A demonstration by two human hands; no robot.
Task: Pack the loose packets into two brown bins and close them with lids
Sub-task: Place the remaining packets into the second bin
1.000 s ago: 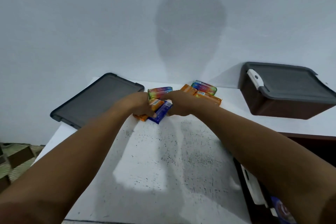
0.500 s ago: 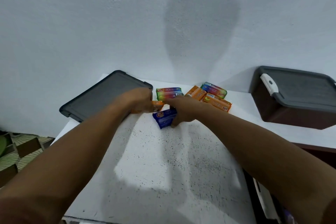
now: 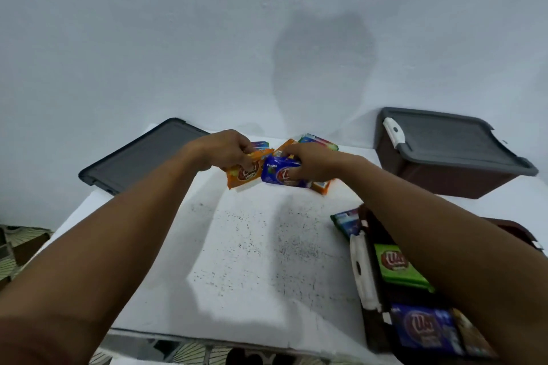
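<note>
My left hand (image 3: pixel 225 149) grips an orange packet (image 3: pixel 244 173), lifted off the white table (image 3: pixel 252 246) near its far edge. Beside it my right hand (image 3: pixel 311 161) holds a blue packet (image 3: pixel 277 175), also raised. Behind them lie more loose packets: an orange one (image 3: pixel 321 186), a multicoloured one (image 3: pixel 318 141) and another partly hidden behind my left hand. An open brown bin (image 3: pixel 372 299) at the near right holds a green packet (image 3: pixel 398 267) and a blue packet (image 3: pixel 425 329). A second brown bin (image 3: pixel 444 178) at the far right is shut with a grey lid (image 3: pixel 444 139).
A loose grey lid (image 3: pixel 142 157) lies at the table's far left corner, overhanging the edge. A blue-green packet (image 3: pixel 345 221) leans at the open bin's far end. The white wall stands right behind the table. Patterned floor shows at the left and below.
Both hands have lifted their packets off the table, orange in the left and blue in the right. The view has tilted down, and the open bin at the near right now shows.
</note>
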